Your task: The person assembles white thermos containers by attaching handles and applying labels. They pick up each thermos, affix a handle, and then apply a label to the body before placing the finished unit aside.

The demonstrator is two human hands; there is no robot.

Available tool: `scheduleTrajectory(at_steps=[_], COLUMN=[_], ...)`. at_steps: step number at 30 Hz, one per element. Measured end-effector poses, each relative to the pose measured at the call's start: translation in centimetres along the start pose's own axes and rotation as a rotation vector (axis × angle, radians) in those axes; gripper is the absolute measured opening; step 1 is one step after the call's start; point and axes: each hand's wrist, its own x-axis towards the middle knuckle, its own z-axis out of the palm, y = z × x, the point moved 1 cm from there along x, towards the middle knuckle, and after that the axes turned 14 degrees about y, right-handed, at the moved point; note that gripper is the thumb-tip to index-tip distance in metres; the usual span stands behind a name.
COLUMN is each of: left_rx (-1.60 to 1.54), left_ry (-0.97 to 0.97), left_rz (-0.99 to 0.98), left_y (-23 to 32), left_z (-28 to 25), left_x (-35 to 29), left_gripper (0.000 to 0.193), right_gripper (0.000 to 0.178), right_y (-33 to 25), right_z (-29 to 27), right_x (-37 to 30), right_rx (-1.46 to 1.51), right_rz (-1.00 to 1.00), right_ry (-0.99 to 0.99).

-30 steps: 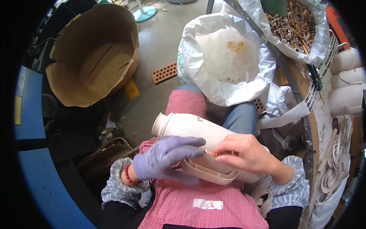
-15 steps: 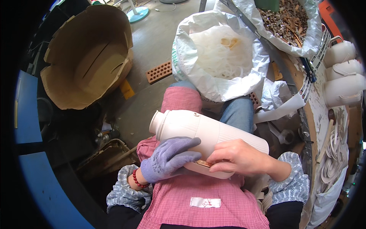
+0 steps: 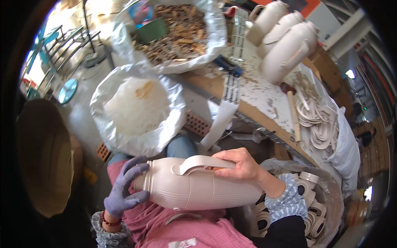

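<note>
A pale pink-cream plastic thermos jug lies on its side across my lap, its neck to the left and its handle turned up. My left hand, in a purple-grey glove, curls its fingers and thumb around the neck end. With my bare right hand I grip the handle's right end between thumb and fingers. A small reddish-brown piece shows beneath the handle beside my right fingers; most of it is hidden, so I cannot tell what it is.
A white sack of translucent pieces stands ahead; behind it is a sack of copper-coloured parts. The bench bears three similar jugs, a hammer and pale straps. Cream parts fill a bag at right; a carton stands left.
The view has swung right. The jug has been turned so its handle faces up. My left hand has shifted from its body to the neck; my right hand still holds the handle side.
</note>
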Motion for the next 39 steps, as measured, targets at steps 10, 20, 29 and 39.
scheduleTrajectory(at_steps=[10,20,29,39], left_rx=[0.344,0.443,0.428,0.492], left_ry=[0.091,0.004,0.019,-0.103], left_rz=[0.488,0.086,0.005,0.245], left_y=[-7.3,-7.7,-8.8,-11.4], left_z=[9.7,9.8,10.6,-0.9], left_x=[20.7,23.7,24.5,19.6], left_gripper=[0.032,0.028,0.039,0.038], right_gripper=[0.043,0.032,0.05,0.013], right_y=[23.0,3.0,7.7,5.3], right_z=[-34.2,-14.2,-14.9,-18.1], right_x=[4.4,10.6,8.8,-9.4], right_rx=[-1.377,-0.431,-0.785,-0.333], right_rz=[0.565,-0.29,0.121,0.445], right_ry=[1.055,0.557,0.254,0.75])
